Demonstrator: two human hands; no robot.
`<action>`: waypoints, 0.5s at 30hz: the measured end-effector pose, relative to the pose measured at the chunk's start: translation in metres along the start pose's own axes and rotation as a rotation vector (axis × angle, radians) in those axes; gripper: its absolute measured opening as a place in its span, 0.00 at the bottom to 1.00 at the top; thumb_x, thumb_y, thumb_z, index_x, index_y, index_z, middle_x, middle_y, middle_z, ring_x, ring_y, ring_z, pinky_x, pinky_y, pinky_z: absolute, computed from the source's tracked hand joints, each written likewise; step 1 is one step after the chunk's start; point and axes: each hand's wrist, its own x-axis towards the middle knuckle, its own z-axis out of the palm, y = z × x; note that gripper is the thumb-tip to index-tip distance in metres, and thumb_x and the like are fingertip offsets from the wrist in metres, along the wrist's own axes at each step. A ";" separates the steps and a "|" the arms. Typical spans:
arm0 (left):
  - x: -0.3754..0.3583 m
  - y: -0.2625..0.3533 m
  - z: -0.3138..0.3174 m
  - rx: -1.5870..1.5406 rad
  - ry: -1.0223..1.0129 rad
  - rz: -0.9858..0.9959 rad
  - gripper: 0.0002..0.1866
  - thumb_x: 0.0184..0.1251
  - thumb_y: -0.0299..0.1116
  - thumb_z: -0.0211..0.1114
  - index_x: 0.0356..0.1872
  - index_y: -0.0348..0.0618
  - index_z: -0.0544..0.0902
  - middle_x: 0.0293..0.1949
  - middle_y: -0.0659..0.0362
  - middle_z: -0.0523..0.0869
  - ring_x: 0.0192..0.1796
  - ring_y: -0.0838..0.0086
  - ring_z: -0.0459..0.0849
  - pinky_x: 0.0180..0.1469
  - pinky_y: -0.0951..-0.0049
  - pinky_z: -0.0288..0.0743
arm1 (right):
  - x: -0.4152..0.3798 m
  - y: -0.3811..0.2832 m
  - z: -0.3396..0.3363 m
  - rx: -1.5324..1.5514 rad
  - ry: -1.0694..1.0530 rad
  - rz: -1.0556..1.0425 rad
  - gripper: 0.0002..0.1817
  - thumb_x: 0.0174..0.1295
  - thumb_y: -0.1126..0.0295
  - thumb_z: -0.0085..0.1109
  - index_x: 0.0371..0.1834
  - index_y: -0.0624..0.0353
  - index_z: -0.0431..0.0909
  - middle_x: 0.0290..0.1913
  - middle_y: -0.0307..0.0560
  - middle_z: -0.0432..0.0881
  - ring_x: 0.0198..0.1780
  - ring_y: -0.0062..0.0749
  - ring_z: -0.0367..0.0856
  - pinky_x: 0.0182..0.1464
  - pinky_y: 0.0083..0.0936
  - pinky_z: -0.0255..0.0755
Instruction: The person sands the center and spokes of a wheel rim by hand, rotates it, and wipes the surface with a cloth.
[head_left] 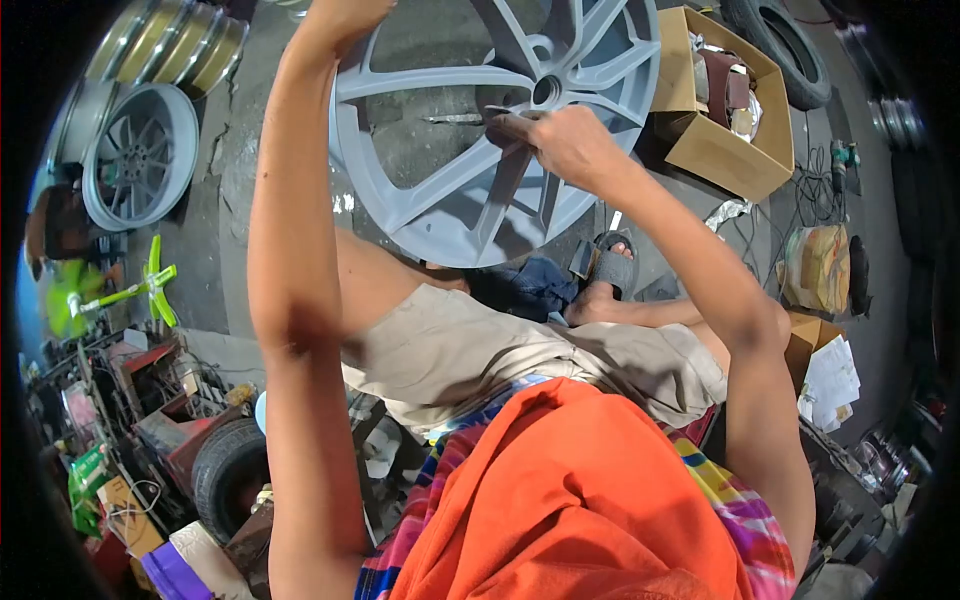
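Note:
A large grey multi-spoke wheel rim (440,222) stands in front of my legs, its hub near the top of the view. My left hand (350,14) is at the rim's upper left edge, cut off by the frame's top, so its fingers cannot be made out. Close below the hub, my right hand (570,145) has its fingers pressed together around a small dark piece, too unclear to name, held against a spoke.
At the upper right, an open cardboard box (740,155) sits near a tyre (785,60). Another rim (140,160) and a green fan (155,280) are on the left. A tyre (230,475) lies among clutter at lower left.

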 end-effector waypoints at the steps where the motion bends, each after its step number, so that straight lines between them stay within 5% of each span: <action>1: -0.002 0.000 0.001 -0.034 -0.018 0.021 0.23 0.86 0.44 0.53 0.58 0.32 0.84 0.48 0.60 0.90 0.54 0.77 0.81 0.60 0.71 0.74 | -0.001 0.001 -0.005 -0.028 -0.036 -0.010 0.22 0.60 0.71 0.61 0.60 0.48 0.83 0.30 0.52 0.88 0.28 0.48 0.87 0.30 0.39 0.81; 4: 0.000 0.000 0.002 -0.047 -0.029 0.033 0.23 0.86 0.44 0.53 0.59 0.33 0.84 0.49 0.60 0.90 0.54 0.77 0.81 0.60 0.72 0.74 | 0.009 0.004 -0.008 -0.078 0.181 0.007 0.15 0.59 0.71 0.62 0.50 0.56 0.85 0.26 0.49 0.86 0.29 0.46 0.89 0.32 0.39 0.82; 5: 0.000 0.000 0.002 -0.031 -0.026 0.024 0.23 0.86 0.44 0.53 0.59 0.33 0.84 0.49 0.60 0.90 0.54 0.77 0.81 0.60 0.72 0.74 | 0.012 0.010 -0.003 -0.134 0.108 -0.031 0.12 0.58 0.72 0.62 0.46 0.59 0.83 0.26 0.49 0.86 0.29 0.47 0.89 0.31 0.39 0.82; 10: 0.003 -0.001 0.004 -0.042 -0.047 0.012 0.23 0.87 0.45 0.52 0.59 0.33 0.84 0.49 0.61 0.90 0.54 0.77 0.81 0.60 0.72 0.74 | 0.003 -0.012 -0.016 -0.080 -0.079 0.020 0.14 0.58 0.72 0.64 0.48 0.57 0.83 0.28 0.49 0.87 0.32 0.46 0.90 0.32 0.38 0.82; 12: 0.002 -0.003 0.003 -0.063 -0.034 0.028 0.23 0.87 0.45 0.52 0.59 0.33 0.84 0.49 0.61 0.90 0.54 0.77 0.81 0.60 0.72 0.74 | 0.009 -0.006 -0.011 -0.049 0.154 0.058 0.19 0.62 0.71 0.61 0.58 0.54 0.80 0.34 0.52 0.88 0.32 0.48 0.89 0.32 0.40 0.80; 15: 0.003 -0.001 0.002 -0.044 -0.053 0.071 0.23 0.87 0.45 0.52 0.59 0.34 0.85 0.49 0.61 0.89 0.54 0.77 0.81 0.60 0.72 0.74 | 0.011 -0.017 -0.010 -0.081 0.065 0.024 0.12 0.64 0.70 0.59 0.50 0.55 0.83 0.33 0.46 0.88 0.32 0.45 0.89 0.31 0.38 0.80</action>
